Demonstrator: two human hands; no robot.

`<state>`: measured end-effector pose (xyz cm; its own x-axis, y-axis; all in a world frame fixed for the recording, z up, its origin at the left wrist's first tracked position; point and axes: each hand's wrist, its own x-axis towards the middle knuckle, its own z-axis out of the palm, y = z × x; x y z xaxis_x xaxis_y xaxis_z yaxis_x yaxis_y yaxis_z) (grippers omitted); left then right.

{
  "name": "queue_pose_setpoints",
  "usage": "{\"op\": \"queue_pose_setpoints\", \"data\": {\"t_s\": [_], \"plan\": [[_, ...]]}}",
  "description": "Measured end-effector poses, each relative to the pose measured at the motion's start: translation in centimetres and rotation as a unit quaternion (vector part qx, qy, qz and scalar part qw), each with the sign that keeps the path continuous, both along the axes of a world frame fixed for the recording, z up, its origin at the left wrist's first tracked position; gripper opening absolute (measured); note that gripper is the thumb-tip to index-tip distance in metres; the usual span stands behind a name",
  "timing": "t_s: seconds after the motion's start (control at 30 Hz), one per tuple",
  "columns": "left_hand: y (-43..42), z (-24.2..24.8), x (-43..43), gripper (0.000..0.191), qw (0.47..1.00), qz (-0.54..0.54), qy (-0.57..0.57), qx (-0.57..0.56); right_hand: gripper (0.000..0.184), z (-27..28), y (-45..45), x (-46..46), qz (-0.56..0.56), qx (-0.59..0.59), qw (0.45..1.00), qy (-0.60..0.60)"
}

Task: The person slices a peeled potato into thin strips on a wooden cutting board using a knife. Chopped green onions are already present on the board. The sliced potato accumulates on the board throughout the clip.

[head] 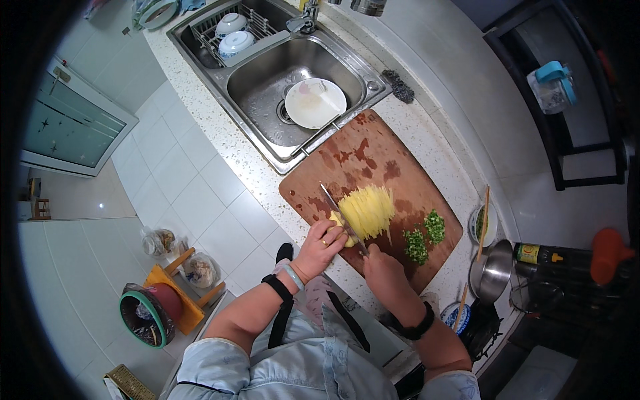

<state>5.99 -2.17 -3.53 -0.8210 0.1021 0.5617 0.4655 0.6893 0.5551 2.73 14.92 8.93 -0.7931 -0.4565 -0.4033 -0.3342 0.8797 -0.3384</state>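
Note:
On a wet wooden cutting board lies a pile of thin yellow strips, likely potato. My left hand presses the uncut piece of the same yellow vegetable against the board, fingers bent near the blade. My right hand grips a kitchen knife; its handle is hidden in the fist. The blade stands on edge between the held piece and the strips. To the right of the strips, two small heaps of chopped green herbs rest on the board.
Beyond the board is a steel sink with a white plate in it and upturned bowls in a rack. At right stand a small bowl with chopsticks, a steel bowl and bottles. A scouring pad lies by the wall.

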Motion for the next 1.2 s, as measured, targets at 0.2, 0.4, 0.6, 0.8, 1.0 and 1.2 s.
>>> {"op": "queue_pose_setpoints", "data": {"t_s": [0.2, 0.4, 0.6, 0.8, 1.0, 1.2], "plan": [[0.0, 0.0, 0.0, 0.034, 1.0, 0.0, -0.005, 0.007, 0.016, -1.3, -0.1, 0.2, -0.036, -0.001, 0.999, -0.001], [0.0, 0.1, 0.1, 0.035, 1.0, 0.001, -0.009, 0.013, 0.016, 0.2, 0.3, 0.0, -0.011, -0.018, 1.0, 0.013], [0.0, 0.1, 0.1, 0.036, 1.0, 0.0, -0.008, 0.011, 0.018, 1.6, 0.8, 0.4, -0.022, -0.011, 0.999, -0.023], [0.1, -0.3, 0.2, 0.035, 1.0, -0.002, -0.014, 0.014, 0.015, -0.3, 0.1, -0.3, 0.011, -0.008, 1.0, 0.013], [0.0, -0.1, 0.1, 0.036, 1.0, -0.003, -0.018, 0.021, 0.018, -1.2, -0.3, 0.1, -0.038, 0.011, 0.999, -0.001], [-0.9, 0.2, 0.3, 0.037, 0.999, -0.036, -0.027, 0.016, 0.02, -1.3, 0.7, 0.0, -0.031, -0.075, 0.997, 0.014]]}}
